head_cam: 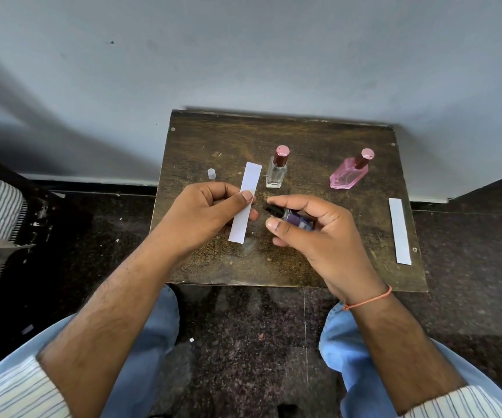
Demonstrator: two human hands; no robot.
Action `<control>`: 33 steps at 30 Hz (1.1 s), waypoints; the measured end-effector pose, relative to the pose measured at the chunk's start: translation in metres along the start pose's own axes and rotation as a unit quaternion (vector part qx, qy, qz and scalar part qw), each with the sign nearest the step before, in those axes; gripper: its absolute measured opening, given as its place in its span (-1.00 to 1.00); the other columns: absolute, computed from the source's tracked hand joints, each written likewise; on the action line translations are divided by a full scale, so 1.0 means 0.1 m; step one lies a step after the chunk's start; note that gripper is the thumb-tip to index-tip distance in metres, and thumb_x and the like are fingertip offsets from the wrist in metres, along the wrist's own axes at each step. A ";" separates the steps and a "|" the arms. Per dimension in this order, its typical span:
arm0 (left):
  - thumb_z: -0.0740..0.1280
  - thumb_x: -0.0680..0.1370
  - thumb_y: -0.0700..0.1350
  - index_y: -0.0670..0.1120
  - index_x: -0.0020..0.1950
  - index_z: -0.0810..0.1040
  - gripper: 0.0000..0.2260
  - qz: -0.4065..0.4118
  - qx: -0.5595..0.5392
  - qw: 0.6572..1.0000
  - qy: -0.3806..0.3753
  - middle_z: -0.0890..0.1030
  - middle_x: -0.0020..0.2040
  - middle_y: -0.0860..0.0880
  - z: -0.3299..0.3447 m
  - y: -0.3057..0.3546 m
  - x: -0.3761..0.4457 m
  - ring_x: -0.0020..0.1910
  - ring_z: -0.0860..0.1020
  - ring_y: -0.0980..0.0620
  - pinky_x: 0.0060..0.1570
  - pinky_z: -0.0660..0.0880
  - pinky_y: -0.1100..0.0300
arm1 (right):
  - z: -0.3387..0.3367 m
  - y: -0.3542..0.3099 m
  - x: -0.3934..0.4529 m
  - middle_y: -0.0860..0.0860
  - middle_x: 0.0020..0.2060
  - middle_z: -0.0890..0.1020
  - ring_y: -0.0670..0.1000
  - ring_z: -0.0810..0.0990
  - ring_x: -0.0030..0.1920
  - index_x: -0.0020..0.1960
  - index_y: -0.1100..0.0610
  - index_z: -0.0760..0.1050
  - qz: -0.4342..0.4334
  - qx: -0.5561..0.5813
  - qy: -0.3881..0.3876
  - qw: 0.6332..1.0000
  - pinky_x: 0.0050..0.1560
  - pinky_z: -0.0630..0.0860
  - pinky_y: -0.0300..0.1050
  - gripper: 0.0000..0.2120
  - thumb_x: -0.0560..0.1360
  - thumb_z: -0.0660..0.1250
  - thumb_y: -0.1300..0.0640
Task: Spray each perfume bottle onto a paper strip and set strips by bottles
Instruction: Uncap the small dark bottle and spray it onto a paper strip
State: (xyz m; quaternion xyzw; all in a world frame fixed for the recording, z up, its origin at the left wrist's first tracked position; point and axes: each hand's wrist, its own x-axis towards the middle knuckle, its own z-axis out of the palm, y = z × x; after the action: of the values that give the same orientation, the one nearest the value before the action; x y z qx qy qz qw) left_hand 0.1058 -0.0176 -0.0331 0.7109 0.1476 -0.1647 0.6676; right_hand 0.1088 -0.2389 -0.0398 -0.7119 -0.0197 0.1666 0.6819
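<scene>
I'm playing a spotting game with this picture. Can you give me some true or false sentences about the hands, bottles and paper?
1. The left hand pinches a paper strip. True.
2. The right hand holds the pink bottle. False: it holds a small purple bottle; the pink bottle sits on the table.
3. The clear bottle has its cap on. True.
4. Both paper strips are in hands. False: a second strip lies near the table's right edge.
</scene>
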 end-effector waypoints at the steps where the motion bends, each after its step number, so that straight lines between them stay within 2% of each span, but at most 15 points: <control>1: 0.39 0.70 -0.08 -0.20 0.09 0.72 -0.79 0.001 0.003 1.000 -0.001 0.82 -0.08 -0.10 0.00 0.00 0.00 -0.25 0.69 0.13 -0.28 0.57 0.29 | 0.00 0.00 -0.01 -0.05 0.01 0.78 -0.01 0.77 0.04 0.22 0.07 0.75 0.028 0.026 -0.004 0.999 0.02 0.76 0.05 -0.72 0.54 0.56 0.28; 3: 0.40 0.70 -0.07 -0.18 0.08 0.73 -0.81 0.004 0.007 1.000 -0.005 0.82 -0.06 -0.10 -0.01 -0.01 0.00 -0.18 0.70 0.08 -0.18 0.61 0.20 | -0.01 -0.02 -0.02 0.07 0.05 0.79 0.05 0.76 0.05 0.27 0.09 0.71 0.065 0.050 -0.019 0.996 -0.07 0.75 0.06 -0.76 0.61 0.48 0.23; 6: 0.42 0.68 -0.09 -0.16 0.04 0.74 -0.83 0.010 0.020 0.999 -0.023 0.82 -0.04 -0.09 -0.02 -0.03 0.01 -0.13 0.73 0.05 -0.10 0.67 0.18 | 0.00 -0.04 -0.02 0.08 -0.01 0.74 0.05 0.67 -0.04 0.28 0.14 0.67 0.094 0.095 -0.050 0.990 -0.22 0.66 -0.03 -0.80 0.70 0.35 0.20; 10: 0.46 0.65 -0.06 -0.12 0.02 0.80 -0.83 0.007 0.053 0.997 -0.051 0.82 -0.04 -0.08 -0.03 -0.05 0.01 -0.05 0.74 -0.03 0.07 0.69 0.03 | 0.01 -0.06 0.00 0.03 -0.15 0.55 -0.02 0.47 -0.21 0.20 0.10 0.67 0.123 0.146 -0.069 0.979 -0.36 0.35 -0.12 -0.80 0.75 0.28 0.09; 13: 0.49 0.62 -0.05 -0.07 0.00 0.82 -0.86 0.000 0.059 0.997 -0.055 0.82 -0.06 -0.08 -0.02 -0.05 0.01 -0.08 0.72 0.01 0.11 0.68 0.01 | -0.01 -0.09 0.00 0.02 -0.22 0.52 -0.07 0.37 -0.30 0.13 0.09 0.65 0.144 0.145 -0.080 0.976 -0.33 0.11 -0.08 -0.61 0.66 0.21 -0.18; 15: 0.50 0.61 -0.04 -0.05 0.00 0.83 -0.87 -0.002 0.059 0.997 -0.057 0.82 -0.06 -0.06 -0.01 -0.04 0.00 -0.10 0.71 0.03 0.10 0.67 0.04 | -0.01 -0.09 0.00 0.02 -0.30 0.48 -0.08 0.31 -0.35 0.04 0.09 0.61 0.155 0.135 -0.063 0.977 -0.34 0.05 -0.08 -0.53 0.65 0.15 -0.27; 18: 0.51 0.59 -0.03 -0.04 0.01 0.83 -0.87 -0.001 0.056 0.997 -0.060 0.82 -0.05 -0.06 -0.01 -0.05 0.00 -0.08 0.71 0.01 0.10 0.67 0.03 | 0.02 -0.08 0.00 0.00 -0.40 0.40 -0.08 0.24 -0.42 -0.02 0.08 0.58 0.147 0.100 -0.007 0.984 -0.45 0.04 -0.19 -0.55 0.72 0.13 -0.24; 21: 0.52 0.59 -0.04 -0.04 0.01 0.84 -0.88 -0.001 0.055 0.996 -0.067 0.82 -0.04 -0.08 0.01 -0.05 0.00 -0.08 0.71 0.00 0.07 0.66 0.06 | 0.05 -0.09 0.01 0.01 -0.40 0.40 -0.08 0.27 -0.44 0.02 0.01 0.60 0.100 0.039 0.039 0.993 -0.46 0.10 -0.22 -0.67 0.64 0.17 -0.18; 24: 0.52 0.59 -0.06 -0.05 0.02 0.84 -0.88 -0.007 0.054 0.995 -0.079 0.82 -0.03 -0.10 0.04 -0.06 -0.01 -0.06 0.71 0.00 0.07 0.65 0.05 | 0.07 -0.09 0.00 -0.06 -0.40 0.45 -0.11 0.39 -0.39 0.03 -0.12 0.60 0.023 -0.078 0.077 0.994 -0.39 0.28 -0.15 -0.74 0.61 0.19 -0.19; 25: 0.52 0.59 -0.06 -0.06 0.03 0.83 -0.88 -0.008 0.055 0.995 -0.085 0.82 -0.03 -0.11 0.06 -0.06 -0.01 -0.05 0.71 -0.02 0.09 0.66 0.03 | 0.08 -0.09 -0.01 -0.09 -0.40 0.45 -0.07 0.42 -0.37 0.04 -0.13 0.59 0.003 -0.100 0.090 0.991 -0.35 0.34 -0.06 -0.74 0.61 0.19 -0.22; 28: 0.52 0.60 -0.07 -0.07 0.06 0.83 -0.87 -0.006 0.065 0.993 -0.098 0.82 -0.03 -0.11 0.09 -0.08 -0.02 -0.04 0.71 -0.04 0.11 0.66 0.00 | 0.12 -0.09 -0.04 0.03 -0.40 0.45 0.19 0.47 -0.33 0.14 -0.17 0.57 -0.043 -0.133 0.119 0.983 -0.21 0.53 0.27 -0.78 0.63 0.20 -0.19; 30: 0.52 0.60 -0.06 -0.06 0.07 0.83 -0.87 -0.001 0.068 0.992 -0.103 0.82 -0.04 -0.09 0.09 -0.09 -0.02 -0.05 0.71 -0.03 0.08 0.65 0.02 | 0.13 -0.12 -0.05 0.14 -0.35 0.51 0.23 0.53 -0.31 0.23 -0.16 0.55 -0.059 -0.165 0.137 0.975 -0.19 0.55 0.26 -0.77 0.65 0.21 -0.11; 33: 0.53 0.59 -0.03 -0.01 0.06 0.83 -0.88 0.008 0.081 0.991 -0.106 0.82 -0.04 -0.05 0.08 -0.11 -0.02 0.00 0.75 -0.16 0.12 0.66 -0.04 | 0.13 -0.14 -0.07 0.14 -0.37 0.53 0.15 0.50 -0.39 0.31 -0.12 0.53 -0.072 -0.189 0.146 0.968 -0.30 0.46 0.16 -0.72 0.65 0.19 -0.02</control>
State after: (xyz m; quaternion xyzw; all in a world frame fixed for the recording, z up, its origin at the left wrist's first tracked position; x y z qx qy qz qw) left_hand 0.0992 -0.0245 -0.0422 0.7426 0.0568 -0.2449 0.6207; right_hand 0.1016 -0.2271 -0.0248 -0.8413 -0.0025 0.0047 0.5405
